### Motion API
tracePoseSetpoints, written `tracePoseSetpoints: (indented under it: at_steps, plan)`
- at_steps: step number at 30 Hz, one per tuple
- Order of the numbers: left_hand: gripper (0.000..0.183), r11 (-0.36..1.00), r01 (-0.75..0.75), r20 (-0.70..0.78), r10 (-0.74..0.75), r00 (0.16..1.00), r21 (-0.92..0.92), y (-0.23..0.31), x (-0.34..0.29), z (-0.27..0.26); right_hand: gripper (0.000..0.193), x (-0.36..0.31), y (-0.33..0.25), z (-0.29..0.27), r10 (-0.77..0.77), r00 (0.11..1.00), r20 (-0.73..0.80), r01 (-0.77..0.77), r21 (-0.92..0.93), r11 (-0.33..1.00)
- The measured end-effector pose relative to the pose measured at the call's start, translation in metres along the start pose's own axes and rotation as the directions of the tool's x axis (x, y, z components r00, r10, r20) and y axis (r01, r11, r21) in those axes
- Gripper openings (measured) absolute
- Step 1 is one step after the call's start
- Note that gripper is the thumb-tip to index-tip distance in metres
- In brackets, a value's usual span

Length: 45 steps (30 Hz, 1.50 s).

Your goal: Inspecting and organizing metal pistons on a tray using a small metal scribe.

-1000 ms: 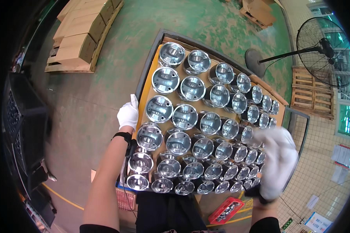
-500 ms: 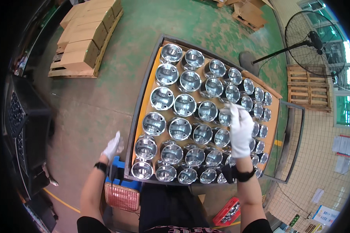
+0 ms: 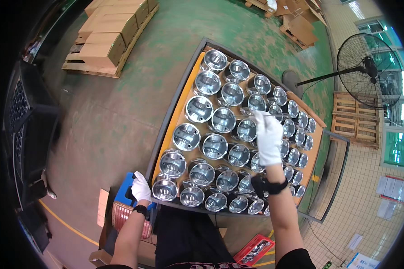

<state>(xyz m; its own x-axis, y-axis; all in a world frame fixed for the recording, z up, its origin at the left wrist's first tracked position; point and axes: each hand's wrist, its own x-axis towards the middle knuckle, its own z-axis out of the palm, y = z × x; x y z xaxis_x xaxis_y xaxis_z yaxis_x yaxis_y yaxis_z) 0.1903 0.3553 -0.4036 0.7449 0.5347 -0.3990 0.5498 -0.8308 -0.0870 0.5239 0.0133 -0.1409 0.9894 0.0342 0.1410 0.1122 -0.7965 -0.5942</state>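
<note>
Rows of shiny metal pistons [image 3: 214,146] with dark sides stand crown up on a brown sheet inside a dark-framed cart [image 3: 168,117]. My right hand [image 3: 269,139], in a white glove, is over the middle rows, its fingertips drawn together in a pinch. Whether something small is between those fingertips is too fine to see. By the cart's near left corner, my left hand [image 3: 142,188], gloved too, has its fingers bent beside a blue plastic bin [image 3: 123,192]. A dark part shows under these fingers; its kind is unclear.
Boxes on a pallet [image 3: 104,50] stand at the far left. A standing fan [image 3: 368,67] and a wooden pallet [image 3: 355,117] are at the right. A dark rack [image 3: 31,134] is on the left. Below the cart are a red tray [image 3: 256,251] with metal parts and a reddish woven basket [image 3: 121,215].
My left hand has moved down and right to the cart's near corner, its fingers now bent. My right hand has shifted slightly left and away from me. The whole view has turned a little.
</note>
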Motion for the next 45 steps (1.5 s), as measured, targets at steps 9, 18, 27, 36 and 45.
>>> tracePoseSetpoints:
  at_steps: [9,18,27,36,45]
  plan:
    - [0.025,0.998,0.058,-0.081,-0.059,0.995,-0.008,0.009,0.003,0.006,0.026,-0.034,-0.006,-0.016,-0.125,0.992,-0.034,0.125,0.013,0.992]
    - [0.036,0.976,0.199,-0.031,-0.202,0.979,-0.091,-0.008,0.007,0.015,0.017,-0.027,-0.040,-0.001,-0.138,0.989,-0.044,0.139,0.017,0.990]
    - [0.041,0.972,0.188,-0.065,-0.198,0.978,-0.139,-0.003,0.011,0.033,0.024,-0.014,-0.017,0.036,-0.185,0.979,0.090,0.193,-0.093,0.977]
    - [0.026,0.975,0.182,-0.072,-0.174,0.982,0.129,0.008,-0.011,-0.049,0.025,-0.051,-0.032,-0.003,-0.218,0.976,0.002,0.213,0.201,0.956]
    - [0.032,0.989,0.107,-0.170,-0.125,0.978,-0.106,0.024,-0.026,-0.053,0.034,-0.112,0.048,-0.046,0.009,1.000,-0.012,-0.006,0.182,0.983]
